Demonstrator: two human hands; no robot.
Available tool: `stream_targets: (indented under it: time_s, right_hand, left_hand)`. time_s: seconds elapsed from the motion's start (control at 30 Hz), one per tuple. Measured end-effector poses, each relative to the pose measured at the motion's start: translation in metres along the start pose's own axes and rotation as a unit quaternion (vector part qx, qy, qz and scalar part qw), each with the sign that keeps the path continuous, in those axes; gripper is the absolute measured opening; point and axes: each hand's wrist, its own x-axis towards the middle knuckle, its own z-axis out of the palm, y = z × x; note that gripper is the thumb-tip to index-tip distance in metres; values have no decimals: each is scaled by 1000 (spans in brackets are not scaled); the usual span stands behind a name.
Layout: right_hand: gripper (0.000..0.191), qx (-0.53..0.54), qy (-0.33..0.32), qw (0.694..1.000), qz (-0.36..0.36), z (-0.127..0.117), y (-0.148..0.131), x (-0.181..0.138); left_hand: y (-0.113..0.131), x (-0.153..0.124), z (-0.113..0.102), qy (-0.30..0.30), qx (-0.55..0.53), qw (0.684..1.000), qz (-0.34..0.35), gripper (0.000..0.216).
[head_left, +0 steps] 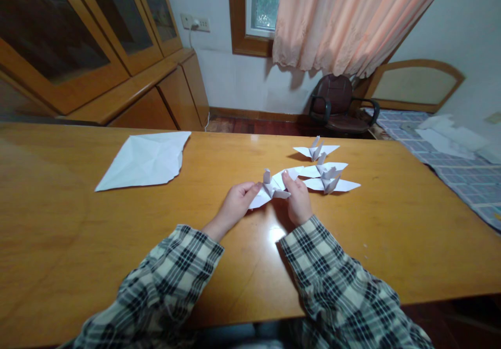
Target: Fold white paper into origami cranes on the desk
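Observation:
Between my two hands is a white folded paper crane (269, 188), its wings spread to either side. My left hand (238, 201) pinches the left wing between thumb and fingers. On the other wing, my right hand (298, 199) is closed with the thumb on top. Just beyond the right hand, more paper cranes stand on the wooden table (219, 286): a near one (330, 183), one behind it (321, 169) and a far one (315, 151) close to the back edge. The wings of the nearer ones overlap from this viewpoint.
A creased white paper sheet (144, 158) with one ragged side lies at the table's left. Beyond the far edge are a wooden cabinet (172, 88), a brown armchair (334, 101) and, at right, a bed (454, 166) with a checked cover.

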Motion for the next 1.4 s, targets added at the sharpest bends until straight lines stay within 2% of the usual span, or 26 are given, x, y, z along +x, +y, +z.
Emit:
stream_targets:
  time_s: [0.27,0.4,0.63,1.0,1.23,1.4]
  right_hand:
    - [45,-24,27,999,-26,-4,4,2]
    - [46,-21,51,998,-37,-4,2,5]
    - [49,-21,54,998,-35,-5,4,4]
    - [41,-81,72,991,-83,-11,3,8]
    - [50,-20,91,994,-59,-11,0,9]
    - [53,-38,79,993,-76,-7,-7,7]
  left_hand:
    - [-2,0,-1,22,-1,1000,2,53]
    - [-3,-1,-4,38,39,998,6,54]
    - [-3,-1,-6,73,81,994,22,54]
    - [-3,3,-11,81,71,994,29,56]
    - [-7,8,-13,94,38,993,60,50]
    - [-5,10,-15,133,43,988,60,49]
